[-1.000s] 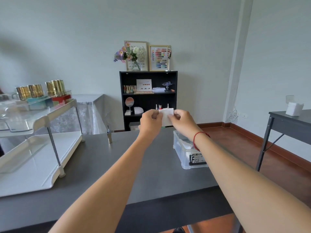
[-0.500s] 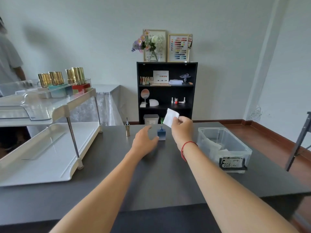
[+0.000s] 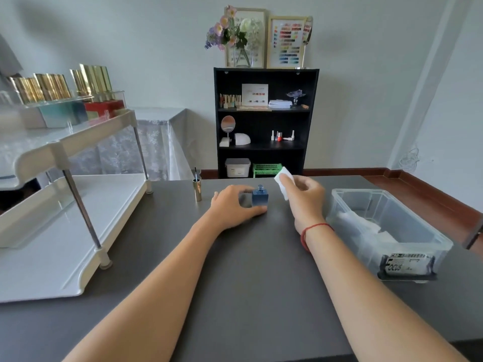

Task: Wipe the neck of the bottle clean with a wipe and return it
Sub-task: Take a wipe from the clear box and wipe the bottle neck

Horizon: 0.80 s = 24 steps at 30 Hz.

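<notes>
A small square blue bottle (image 3: 259,198) with an open clear neck stands on the dark grey table (image 3: 248,270). My left hand (image 3: 232,207) curls around it, thumb at its front base and fingers behind; contact looks likely. My right hand (image 3: 304,198) hovers just right of the bottle, pinching a folded white wipe (image 3: 283,181) between thumb and fingers. The wipe is near the neck but apart from it.
A gold cap with its brush (image 3: 197,189) stands upright left of my left hand. A white two-tier rack (image 3: 65,218) fills the table's left side. A clear bin (image 3: 386,231) holding white wipes sits at the right. A black bookshelf (image 3: 264,121) stands behind.
The view tilted down and left. My left hand let go of the wipe, dropped to the table and closed around the blue bottle. My right hand lowered with the wipe.
</notes>
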Motion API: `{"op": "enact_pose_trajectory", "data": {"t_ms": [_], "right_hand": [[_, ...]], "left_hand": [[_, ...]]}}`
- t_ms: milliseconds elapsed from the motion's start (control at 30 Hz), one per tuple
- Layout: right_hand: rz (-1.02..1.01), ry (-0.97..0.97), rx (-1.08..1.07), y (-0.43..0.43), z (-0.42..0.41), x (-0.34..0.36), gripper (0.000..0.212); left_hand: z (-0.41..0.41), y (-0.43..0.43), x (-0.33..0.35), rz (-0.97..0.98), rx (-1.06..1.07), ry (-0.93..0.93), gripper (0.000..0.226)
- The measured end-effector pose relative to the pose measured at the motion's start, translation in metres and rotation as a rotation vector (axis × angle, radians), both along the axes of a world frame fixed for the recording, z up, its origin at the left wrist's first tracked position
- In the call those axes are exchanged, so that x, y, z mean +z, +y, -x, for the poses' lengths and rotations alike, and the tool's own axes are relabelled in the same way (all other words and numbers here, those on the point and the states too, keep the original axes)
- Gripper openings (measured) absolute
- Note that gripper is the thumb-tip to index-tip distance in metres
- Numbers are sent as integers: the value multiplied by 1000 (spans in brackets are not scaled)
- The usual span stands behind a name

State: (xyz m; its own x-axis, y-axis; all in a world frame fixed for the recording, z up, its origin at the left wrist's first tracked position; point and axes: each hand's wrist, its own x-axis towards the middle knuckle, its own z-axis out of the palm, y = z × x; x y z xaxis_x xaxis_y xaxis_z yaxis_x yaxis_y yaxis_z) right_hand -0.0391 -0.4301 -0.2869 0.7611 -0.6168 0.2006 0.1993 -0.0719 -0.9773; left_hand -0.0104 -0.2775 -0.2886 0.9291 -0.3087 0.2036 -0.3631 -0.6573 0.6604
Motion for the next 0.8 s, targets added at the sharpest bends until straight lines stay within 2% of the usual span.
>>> {"op": "enact_pose_trajectory", "data": {"t_ms": [233, 333, 367, 433, 533, 700, 800], "right_hand": [[114, -2, -25, 5, 0, -1, 27], [191, -11, -52, 5, 4, -1, 17], [224, -16, -61, 4, 5, -1, 19], [279, -8, -85, 3, 6, -3, 43], [294, 7, -85, 4, 9, -2, 51], [298, -29, -34, 6, 11, -2, 48], [285, -55, 13, 6, 11, -6, 40]], "left_hand": [[-4, -1, -4, 22, 4, -2, 59], [-6, -1, -6, 38, 5, -7, 59], [-7, -1, -6, 42, 5, -5, 59], [-8, 0, -7, 52, 0, -5, 58], [-9, 2, -8, 76, -10, 0, 54], [-9, 2, -9, 94, -8, -14, 52], [-8, 2, -8, 148, 0, -71, 52]]}}
